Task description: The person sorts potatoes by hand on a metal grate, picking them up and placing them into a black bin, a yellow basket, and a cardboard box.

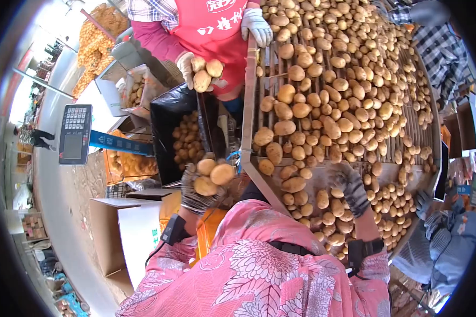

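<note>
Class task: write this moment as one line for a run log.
left hand: holds three potatoes | right hand: down on potato pile, sorting table | co-worker's gloved hand: holds a handful too | black-lined bin: part filled

A slatted sorting table (247,113) carries loose potatoes (301,110), crowded across its bars and lower metal tray.

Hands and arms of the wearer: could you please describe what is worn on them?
The left hand and right hand wear dark speckled knit gloves. The sleeves are pink with white floral print. Black units are strapped at both wrists; the left trails a thin cable.
</note>
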Available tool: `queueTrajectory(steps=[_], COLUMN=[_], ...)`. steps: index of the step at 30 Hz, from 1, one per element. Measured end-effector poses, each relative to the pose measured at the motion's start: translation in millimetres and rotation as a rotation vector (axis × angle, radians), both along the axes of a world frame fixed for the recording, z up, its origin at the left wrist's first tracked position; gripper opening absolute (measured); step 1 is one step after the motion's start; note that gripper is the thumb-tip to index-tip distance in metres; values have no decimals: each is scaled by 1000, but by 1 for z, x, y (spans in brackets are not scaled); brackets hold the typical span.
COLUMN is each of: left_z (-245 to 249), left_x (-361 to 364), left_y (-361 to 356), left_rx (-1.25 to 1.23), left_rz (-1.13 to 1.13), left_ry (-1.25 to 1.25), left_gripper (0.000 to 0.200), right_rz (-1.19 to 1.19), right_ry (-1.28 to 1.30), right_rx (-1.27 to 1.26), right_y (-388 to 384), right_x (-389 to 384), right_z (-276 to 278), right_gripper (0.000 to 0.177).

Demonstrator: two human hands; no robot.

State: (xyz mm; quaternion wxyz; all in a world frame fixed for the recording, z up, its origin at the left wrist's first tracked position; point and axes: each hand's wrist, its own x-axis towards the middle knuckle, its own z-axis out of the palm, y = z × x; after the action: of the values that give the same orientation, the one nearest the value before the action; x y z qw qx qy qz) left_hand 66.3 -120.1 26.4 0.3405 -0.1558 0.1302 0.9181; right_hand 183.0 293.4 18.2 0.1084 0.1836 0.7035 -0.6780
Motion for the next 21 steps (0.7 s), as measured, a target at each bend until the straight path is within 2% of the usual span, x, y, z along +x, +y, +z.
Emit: queueTrajectory(steps=[2, 3, 4, 6, 8, 9, 10, 12, 13, 15, 16, 17, 18, 19, 20, 21], left_z=[-10, -19, -45, -102, -81, -74, -55, -15, -11, -12, 1, 24, 35, 28, 17, 8], left_x=[-11, -18, -23, -30, -19, -20, -23, -22, -23, -42, -47, -49, -52, -55, -59, -60], left_y=[-32, -41, -73, -130, -94, -87, -65, -7, 21, 61, 85, 111, 130, 141, 149, 158], left_rx=[-264, -419, -423, 126, -965, -888, -881, -1037, -1201, -1636, -1627, -1837, -2006, -1970, -2017, -2045], left_rz=[206, 373, 364, 380, 131, -58, -96, -286, -253, -391, -394, -507, -615, -613, -901, -1185], left_ry=[-186, -220, -227, -853, -286, -82, -76, 443, 771, 1426, 1435, 1834, 2258, 2279, 2148, 2001], left_gripper=[58, 54, 54, 45, 46, 45, 45, 38, 37, 44, 44, 51, 57, 57, 66, 76], right_rz=[-171, -179, -189, -290, -338, -361, -367, -297, -197, -219, -237, -199, -255, -294, -333, -296], right_ry=[23, -7, -39, -96, 66, 37, -31, -30, -57, -139, -220, -161, -120, -152, -183, -173], right_rx=[-158, -81, -2, 16, 144, 132, 106, 95, 321, 254, 192, 264, 209, 179, 149, 177], right_y=[6, 12, 17, 21, 25, 26, 31, 21, 21, 14, 11, 13, 14, 16, 20, 25], right_x=[23, 35, 46, 60, 86, 94, 107, 121, 132, 128, 127, 128, 132, 134, 138, 146], right_z=[-11, -12, -12, 1, -2, 1, -7, -3, -21, -10, -5, -6, -9, -11, -14, -20], right_gripper=[29, 29, 28, 25, 23, 23, 24, 24, 25, 26, 26, 28, 27, 27, 27, 34])
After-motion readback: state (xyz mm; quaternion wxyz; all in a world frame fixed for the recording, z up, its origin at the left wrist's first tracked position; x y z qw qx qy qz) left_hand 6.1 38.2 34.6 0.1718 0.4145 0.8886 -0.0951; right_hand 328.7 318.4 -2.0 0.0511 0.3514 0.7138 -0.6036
